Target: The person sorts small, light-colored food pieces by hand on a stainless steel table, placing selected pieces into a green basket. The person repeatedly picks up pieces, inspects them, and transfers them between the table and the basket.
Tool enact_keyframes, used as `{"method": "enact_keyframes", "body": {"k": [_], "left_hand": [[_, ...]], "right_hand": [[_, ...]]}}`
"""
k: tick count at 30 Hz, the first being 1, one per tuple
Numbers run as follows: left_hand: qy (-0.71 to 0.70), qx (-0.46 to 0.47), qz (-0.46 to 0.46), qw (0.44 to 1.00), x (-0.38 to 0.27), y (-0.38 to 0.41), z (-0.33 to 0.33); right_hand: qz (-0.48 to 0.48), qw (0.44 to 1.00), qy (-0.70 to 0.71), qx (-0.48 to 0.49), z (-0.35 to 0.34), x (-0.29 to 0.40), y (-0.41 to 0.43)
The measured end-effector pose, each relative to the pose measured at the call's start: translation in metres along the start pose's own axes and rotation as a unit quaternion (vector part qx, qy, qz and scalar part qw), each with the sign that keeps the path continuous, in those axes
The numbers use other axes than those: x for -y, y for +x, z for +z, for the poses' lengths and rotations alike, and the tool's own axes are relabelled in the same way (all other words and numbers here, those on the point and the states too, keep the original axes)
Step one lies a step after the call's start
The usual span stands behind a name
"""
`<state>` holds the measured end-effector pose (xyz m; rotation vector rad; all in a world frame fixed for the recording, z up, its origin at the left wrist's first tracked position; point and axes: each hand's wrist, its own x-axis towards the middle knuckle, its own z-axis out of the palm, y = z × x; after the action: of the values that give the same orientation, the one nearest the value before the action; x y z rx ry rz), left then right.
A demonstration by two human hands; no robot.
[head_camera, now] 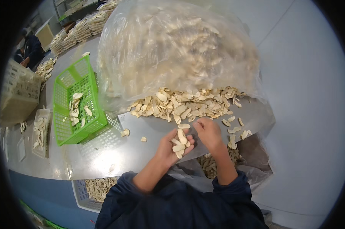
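Observation:
My left hand (168, 147) is palm up, cradling several pale dried slices (181, 136) with its fingers curled around them. Close by on the right is my right hand (209, 132), its fingers curled in and thumb against the index finger; whether anything is inside is hidden. One slice (184, 126) sits between the two hands, near the right fingertips. Just beyond them a heap of the same slices (181, 107) spills from a large clear plastic bag (161, 48) onto the metal table (132, 156).
A green plastic basket (102, 121) with a few slices stands left, beside a small white tray (47, 143) of slices. Loose slices (232, 140) lie near the right edge. Below are a filled crate (79, 197) and a lined container (254, 154). A co-worker (32, 47) is far left.

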<state>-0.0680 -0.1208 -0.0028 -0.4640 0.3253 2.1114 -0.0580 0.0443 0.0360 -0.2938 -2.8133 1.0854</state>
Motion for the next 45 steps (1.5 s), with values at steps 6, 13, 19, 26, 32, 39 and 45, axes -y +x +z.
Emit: {"method": "enact_keyframes", "body": {"k": [6, 13, 19, 26, 32, 39, 45], "left_hand": [[-0.008, -0.014, 0.003, 1.000, -0.014, -0.026, -0.020], [-0.039, 0.021, 0.034, 0.998, -0.010, -0.021, -0.009], [-0.052, -0.009, 0.017, 0.998, -0.017, -0.020, -0.014], [-0.014, -0.029, 0.014, 0.999, -0.017, -0.023, -0.018], [0.027, -0.009, 0.003, 1.000, -0.010, -0.017, -0.012], [0.117, 0.028, 0.010, 0.993, -0.002, -0.017, -0.014], [0.203, -0.033, 0.079, 0.975, 0.006, -0.017, -0.005]], "right_hand": [[-0.064, 0.997, -0.053, -0.008, 0.027, -0.006, 0.005], [0.015, 0.969, 0.218, 0.116, 0.000, 0.023, -0.013], [-0.034, 0.990, -0.085, -0.107, 0.037, 0.022, 0.036], [0.001, 0.986, 0.092, -0.139, 0.024, -0.008, 0.013], [-0.326, 0.919, -0.122, -0.186, 0.005, -0.002, -0.032], [-0.425, 0.870, -0.208, -0.140, 0.010, -0.004, -0.050], [-0.346, 0.931, -0.049, -0.105, 0.005, 0.024, -0.059]]}}
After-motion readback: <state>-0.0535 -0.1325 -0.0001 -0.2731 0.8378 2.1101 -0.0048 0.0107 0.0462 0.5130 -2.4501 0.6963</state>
